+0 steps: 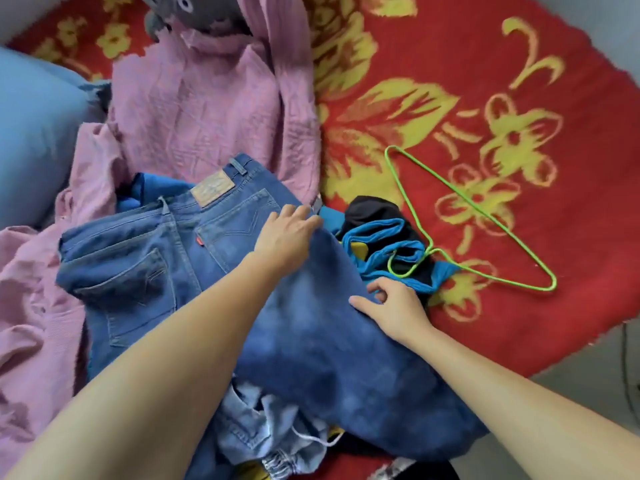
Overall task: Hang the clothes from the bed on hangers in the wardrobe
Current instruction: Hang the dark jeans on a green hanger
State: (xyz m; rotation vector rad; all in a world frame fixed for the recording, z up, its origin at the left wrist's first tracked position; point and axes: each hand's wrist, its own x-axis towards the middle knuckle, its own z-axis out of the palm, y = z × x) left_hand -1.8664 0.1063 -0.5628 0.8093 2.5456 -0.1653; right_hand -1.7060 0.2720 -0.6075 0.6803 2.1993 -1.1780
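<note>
Clothes lie heaped on a red blanket (519, 81) with yellow flowers. A crumpled pink garment (207, 105) spreads from 12 o'clock down to 9 o'clock, and a grey item (194, 12) sits on its top edge. A blue pillow (34, 133) lies at 10 o'clock. At 3 o'clock a green wire hanger (474, 209) lies flat on the blanket, its hook resting on a bunched teal and black garment (377, 230) just beside the right hand. The dark blue jeans (156, 258) fill the middle, back pockets up, waist toward 11 o'clock, one leg folded over toward 5 o'clock. They lie on top of the pink garment and of pale denim (252, 420) at 6 o'clock. The left hand (285, 233) rests on the jeans' far fold, and its bent fingers appear to hook over the edge, gripping it. The right hand (398, 310) pinches the fold's near edge, thumb laid on top of the denim and fingers curled close at the rim.
</note>
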